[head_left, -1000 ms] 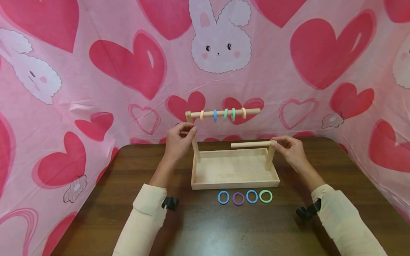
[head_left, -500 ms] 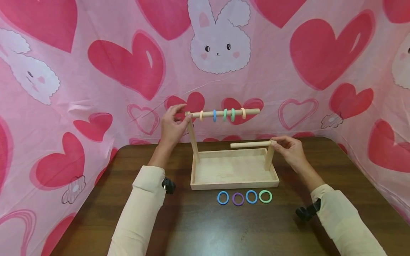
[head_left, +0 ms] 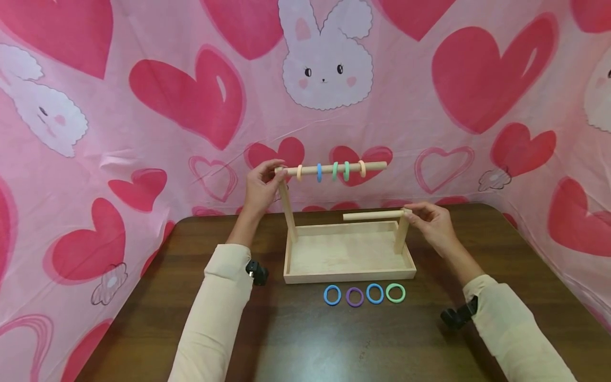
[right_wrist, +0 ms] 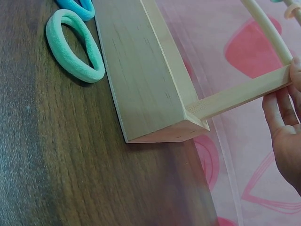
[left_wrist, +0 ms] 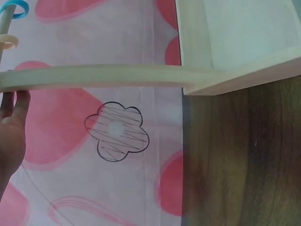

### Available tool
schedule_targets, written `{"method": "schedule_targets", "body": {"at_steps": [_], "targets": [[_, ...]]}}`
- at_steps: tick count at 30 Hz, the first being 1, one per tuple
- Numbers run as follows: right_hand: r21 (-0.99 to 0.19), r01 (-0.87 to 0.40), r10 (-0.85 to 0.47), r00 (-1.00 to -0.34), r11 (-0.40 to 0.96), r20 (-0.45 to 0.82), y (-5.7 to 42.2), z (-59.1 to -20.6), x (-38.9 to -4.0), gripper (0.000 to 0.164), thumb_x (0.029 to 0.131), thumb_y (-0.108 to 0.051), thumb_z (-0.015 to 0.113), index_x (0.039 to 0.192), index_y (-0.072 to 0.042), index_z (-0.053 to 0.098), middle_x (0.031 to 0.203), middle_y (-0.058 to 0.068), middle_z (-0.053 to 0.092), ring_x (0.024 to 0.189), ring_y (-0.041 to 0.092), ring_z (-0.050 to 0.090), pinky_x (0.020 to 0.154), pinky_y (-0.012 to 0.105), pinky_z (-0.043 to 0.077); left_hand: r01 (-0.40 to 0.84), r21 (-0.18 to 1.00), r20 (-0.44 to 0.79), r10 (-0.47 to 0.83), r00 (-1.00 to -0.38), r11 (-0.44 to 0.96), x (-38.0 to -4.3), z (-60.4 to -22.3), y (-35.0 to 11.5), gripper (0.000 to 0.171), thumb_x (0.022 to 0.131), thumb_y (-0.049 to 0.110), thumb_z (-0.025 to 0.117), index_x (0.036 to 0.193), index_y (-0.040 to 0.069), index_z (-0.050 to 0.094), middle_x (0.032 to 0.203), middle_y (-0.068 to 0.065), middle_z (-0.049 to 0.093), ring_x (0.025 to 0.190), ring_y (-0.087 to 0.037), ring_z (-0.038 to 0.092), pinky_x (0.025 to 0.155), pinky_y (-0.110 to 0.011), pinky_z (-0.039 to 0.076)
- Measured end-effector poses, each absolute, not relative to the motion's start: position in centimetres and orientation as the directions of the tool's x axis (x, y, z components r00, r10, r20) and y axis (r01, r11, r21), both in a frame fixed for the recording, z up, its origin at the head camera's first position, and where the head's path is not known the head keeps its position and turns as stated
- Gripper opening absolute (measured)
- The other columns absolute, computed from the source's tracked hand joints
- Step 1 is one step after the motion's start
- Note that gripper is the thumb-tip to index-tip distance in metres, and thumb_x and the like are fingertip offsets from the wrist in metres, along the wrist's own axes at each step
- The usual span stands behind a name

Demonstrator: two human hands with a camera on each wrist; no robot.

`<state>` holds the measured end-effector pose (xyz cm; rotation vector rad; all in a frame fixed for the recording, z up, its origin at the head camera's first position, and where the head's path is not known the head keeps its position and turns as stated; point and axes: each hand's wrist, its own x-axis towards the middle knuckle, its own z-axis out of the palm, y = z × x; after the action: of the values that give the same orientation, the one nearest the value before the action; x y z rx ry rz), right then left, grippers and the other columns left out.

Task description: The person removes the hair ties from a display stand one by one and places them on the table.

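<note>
A wooden stand has a shallow tray base (head_left: pixel 350 277), a tall post (head_left: pixel 288 212) at left and a short post (head_left: pixel 401 236) at right. My left hand (head_left: pixel 260 185) grips the tall post's top, where the upper bar (head_left: pixel 310 170) begins. Along that bar hang several hair ties: peach, a blue one (head_left: pixel 319 173), green ones and another peach one (head_left: pixel 363 169). With thumb and fingers, my right hand (head_left: pixel 434 225) pinches the top of the short post, beside the lower bar (head_left: pixel 372 216). That bar carries no hair ties. The left wrist view shows fingers (left_wrist: pixel 20 106) against the post.
On the dark wooden table (head_left: pixel 305 339), a row of hair ties lies before the tray: a blue one (head_left: pixel 332 304), a purple one (head_left: pixel 355 306), another blue and a green one (right_wrist: pixel 89 75). A pink cloth with hearts and rabbits (head_left: pixel 329 79) hangs behind the table.
My left hand has risen from beside the tall post to its top and closed around it. The right hand stays on the short post, and the hair ties keep their places.
</note>
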<state>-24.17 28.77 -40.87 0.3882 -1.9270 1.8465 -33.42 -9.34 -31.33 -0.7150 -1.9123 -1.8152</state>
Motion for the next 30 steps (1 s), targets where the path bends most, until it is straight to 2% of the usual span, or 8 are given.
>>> {"method": "schedule_targets", "body": {"at_steps": [2, 7, 11, 26, 30], "targets": [[-0.872, -0.485, 0.099, -0.867, 0.061, 0.489, 28.67, -40.92, -24.07, 0.018, 0.091, 0.011, 0.066, 0.102, 0.0, 0.075, 0.087, -0.017, 0.075, 0.079, -0.005, 0.066, 0.068, 0.01, 0.052, 0.613, 0.79, 0.61, 0.084, -0.788, 0.006, -33.37, -31.55, -9.46, 0.028, 0.092, -0.007, 0.067, 0.116, -0.02, 0.062, 0.088, 0.019, 0.068, 0.078, 0.0, 0.068, 0.071, -0.016, 0.059], [-0.878, -0.475, 0.101, -0.872, 0.061, 0.479, 28.46, -41.12, -23.83, 0.027, 0.091, 0.011, 0.066, 0.099, -0.012, 0.078, 0.087, -0.019, 0.075, 0.079, -0.007, 0.066, 0.069, 0.009, 0.052, 0.576, 0.817, 0.575, 0.079, -0.814, -0.021, -33.27, -31.97, -9.67, 0.028, 0.092, -0.007, 0.067, 0.116, -0.02, 0.061, 0.085, 0.019, 0.069, 0.076, -0.003, 0.068, 0.069, -0.016, 0.059], [-0.875, -0.48, 0.103, -0.869, 0.064, 0.484, 28.46, -41.23, -23.81, 0.028, 0.091, 0.011, 0.066, 0.099, -0.012, 0.078, 0.087, -0.019, 0.076, 0.079, -0.007, 0.066, 0.069, 0.009, 0.053, 0.556, 0.832, 0.554, 0.086, -0.828, -0.002, -33.37, -32.01, -9.68, 0.029, 0.093, -0.004, 0.067, 0.117, -0.02, 0.06, 0.085, 0.019, 0.068, 0.077, -0.001, 0.067, 0.071, -0.016, 0.058], [-0.876, -0.472, 0.104, -0.87, 0.105, 0.481, 28.72, -40.63, -24.13, 0.029, 0.092, 0.009, 0.066, 0.098, -0.016, 0.078, 0.087, -0.021, 0.075, 0.078, -0.008, 0.066, 0.069, 0.008, 0.053, 0.578, 0.816, 0.576, 0.089, -0.812, -0.007, -33.55, -31.4, -9.36, 0.023, 0.093, -0.009, 0.064, 0.113, -0.02, 0.058, 0.084, 0.019, 0.066, 0.076, -0.004, 0.065, 0.07, -0.015, 0.057], [-0.876, -0.469, 0.108, -0.871, 0.11, 0.479, 28.79, -40.69, -24.11, 0.029, 0.092, 0.009, 0.066, 0.099, -0.017, 0.078, 0.087, -0.021, 0.075, 0.08, -0.008, 0.067, 0.07, 0.008, 0.053, 0.582, 0.813, 0.581, 0.089, -0.809, -0.014, -33.55, -31.3, -9.15, 0.022, 0.093, -0.009, 0.063, 0.112, -0.02, 0.058, 0.084, 0.021, 0.066, 0.077, -0.001, 0.065, 0.071, -0.015, 0.057]]}}
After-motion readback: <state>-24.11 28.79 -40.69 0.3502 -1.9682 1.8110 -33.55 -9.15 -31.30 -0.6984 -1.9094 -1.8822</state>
